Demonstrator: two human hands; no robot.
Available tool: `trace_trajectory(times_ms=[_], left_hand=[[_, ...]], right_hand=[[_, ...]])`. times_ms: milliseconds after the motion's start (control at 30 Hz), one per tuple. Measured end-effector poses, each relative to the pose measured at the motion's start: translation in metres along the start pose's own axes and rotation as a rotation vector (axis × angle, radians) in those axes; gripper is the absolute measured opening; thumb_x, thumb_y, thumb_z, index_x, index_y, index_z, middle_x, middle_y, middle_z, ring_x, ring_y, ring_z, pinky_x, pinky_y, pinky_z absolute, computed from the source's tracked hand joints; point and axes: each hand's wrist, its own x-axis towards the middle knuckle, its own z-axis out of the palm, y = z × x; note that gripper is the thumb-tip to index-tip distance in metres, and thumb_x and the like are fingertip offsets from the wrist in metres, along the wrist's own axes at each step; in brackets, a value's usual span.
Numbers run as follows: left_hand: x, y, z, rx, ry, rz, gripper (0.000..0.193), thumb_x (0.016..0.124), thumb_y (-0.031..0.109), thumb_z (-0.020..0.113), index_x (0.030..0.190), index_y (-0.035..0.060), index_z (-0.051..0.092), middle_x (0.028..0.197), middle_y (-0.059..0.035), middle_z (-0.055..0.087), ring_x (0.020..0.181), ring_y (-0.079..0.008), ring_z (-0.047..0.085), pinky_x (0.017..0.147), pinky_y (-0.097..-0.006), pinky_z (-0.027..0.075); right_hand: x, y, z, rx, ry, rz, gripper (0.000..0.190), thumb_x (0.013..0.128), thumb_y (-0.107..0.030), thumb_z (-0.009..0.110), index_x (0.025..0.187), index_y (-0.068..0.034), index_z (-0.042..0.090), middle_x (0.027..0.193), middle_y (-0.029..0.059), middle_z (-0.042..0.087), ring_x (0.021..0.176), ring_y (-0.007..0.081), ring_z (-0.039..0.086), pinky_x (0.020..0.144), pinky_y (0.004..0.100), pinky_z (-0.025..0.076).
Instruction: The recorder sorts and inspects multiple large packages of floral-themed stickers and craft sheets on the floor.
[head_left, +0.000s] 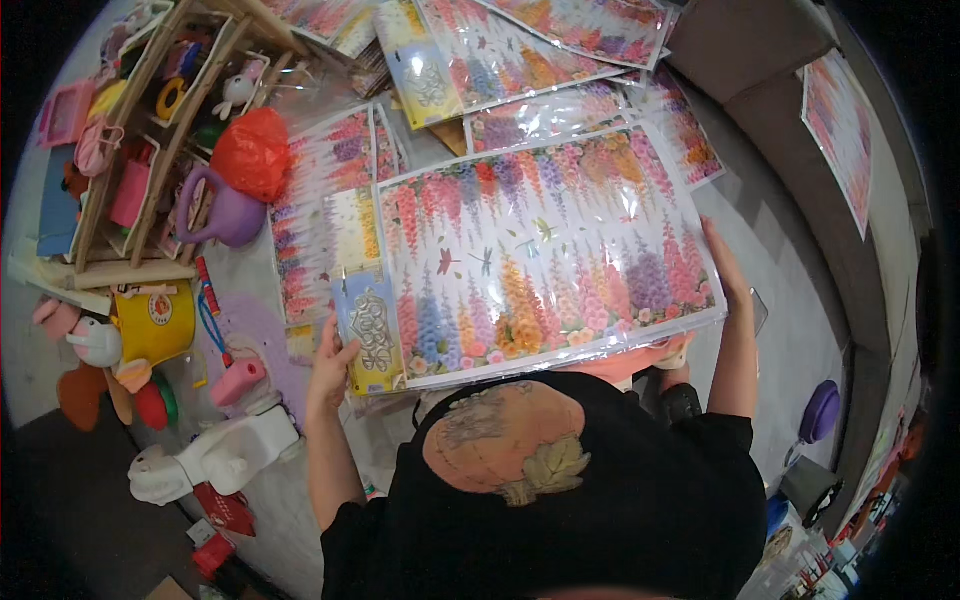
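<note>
A stack of flower-printed sheets in clear plastic sleeves (540, 255) lies across my lap, its top sheet showing hanging and upright blossoms with dragonflies. A yellow and blue strip with a silvery design runs down its left end. My left hand (330, 360) grips the lower left edge, thumb on top of the strip. At the right edge, my right hand (726, 259) holds the stack with its fingers partly hidden. Beyond the stack, similar packaged flower sheets (517, 60) lie overlapping on the floor.
To the left stand a wooden toy shelf (169, 142), a purple watering can (225, 210), a red plastic bag (251, 154), a yellow bucket (156, 322) and a white ride-on toy (232, 450). A grey sofa (787, 135) borders the right, with another flower sheet (840, 135) on it.
</note>
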Motion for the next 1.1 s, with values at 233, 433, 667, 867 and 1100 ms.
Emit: trace_trajectory(times_ms=[233,433,667,867,1100], left_hand=[[0.011,-0.013,-0.008,0.22,0.056,0.074,0.066,0.093,0.007,0.054,0.15,0.0064,0.02,0.144,-0.0103,0.039,0.124,-0.0199,0.045,0.103,-0.0316,0.036],[-0.001,0.004,0.01,0.36,0.02,0.086,0.063,0.092,0.011,0.056,0.148,0.0044,0.027,0.144,-0.0091,0.04,0.127,-0.0197,0.042,0.105,-0.031,0.032],[0.0,-0.005,0.007,0.25,-0.047,-0.002,0.063,0.092,0.009,0.055,0.148,0.0044,0.026,0.139,-0.0082,0.045,0.122,-0.0177,0.045,0.103,-0.0302,0.034],[-0.014,0.007,0.003,0.153,-0.013,-0.092,0.062,0.094,0.012,0.055,0.148,0.0052,0.026,0.139,-0.0079,0.045,0.124,-0.0169,0.044,0.104,-0.0306,0.035],[-0.027,0.011,-0.029,-0.068,-0.036,-0.13,0.054,0.095,0.026,0.055,0.143,0.0075,0.038,0.134,-0.003,0.049,0.122,-0.0169,0.045,0.102,-0.0335,0.037]], right_hand=[[0.006,-0.002,-0.002,-0.453,-0.066,-0.1,0.068,0.093,-0.034,0.058,0.145,0.001,0.031,0.145,0.0133,0.04,0.132,0.0197,0.038,0.11,0.0311,0.027],[0.015,-0.025,0.004,-0.546,-0.242,0.042,0.049,0.092,-0.028,0.058,0.129,0.002,0.048,0.119,0.0074,0.058,0.108,0.014,0.051,0.096,0.029,0.039],[0.019,0.01,0.008,-0.166,-0.051,0.097,0.028,0.092,-0.02,0.049,0.111,-0.001,0.055,0.091,0.0016,0.057,0.083,0.0102,0.053,0.08,0.0267,0.044],[0.016,0.0,0.027,-0.227,-0.061,-0.033,0.037,0.089,-0.015,0.06,0.121,0.003,0.052,0.11,0.0083,0.061,0.097,0.0122,0.056,0.086,0.0287,0.044],[0.014,-0.002,0.012,-0.333,-0.053,-0.202,0.052,0.086,-0.011,0.065,0.131,0.006,0.045,0.122,0.0139,0.058,0.107,0.0184,0.055,0.094,0.0302,0.042]])
